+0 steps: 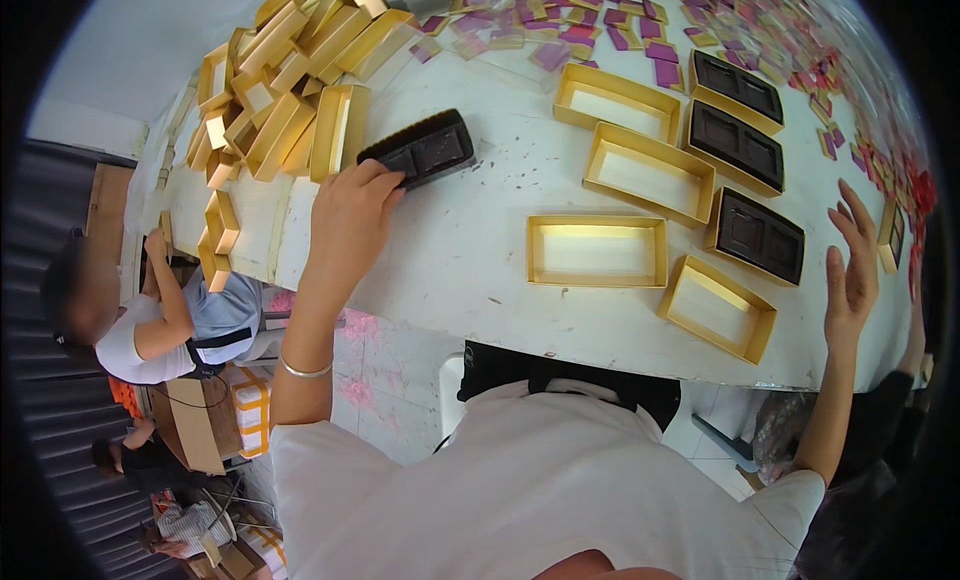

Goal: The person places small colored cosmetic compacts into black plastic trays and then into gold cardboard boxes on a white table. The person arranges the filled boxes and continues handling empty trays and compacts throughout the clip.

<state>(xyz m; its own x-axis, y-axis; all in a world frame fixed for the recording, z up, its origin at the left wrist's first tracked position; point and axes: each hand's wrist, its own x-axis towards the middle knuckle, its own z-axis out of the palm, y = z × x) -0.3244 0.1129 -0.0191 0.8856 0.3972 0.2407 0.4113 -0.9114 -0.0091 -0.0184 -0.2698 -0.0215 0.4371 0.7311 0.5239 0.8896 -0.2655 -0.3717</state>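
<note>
My left hand reaches over the table, fingers closed on the near left end of a black plastic tray with square compartments. It looks like a stack, judging by its ridged far side. My right hand hovers at the right with fingers spread and nothing in it. Beside it stands a gold box fitted with a black tray; two more filled like it, a middle one and a far one, line up behind. Gold boxes without trays, such as the front one and the near right one, sit to their left.
A heap of gold boxes rises at the far left of the white table. Purple and gold pieces lie scattered at the back. Clear plastic film and red material border the right. Another person sits at left.
</note>
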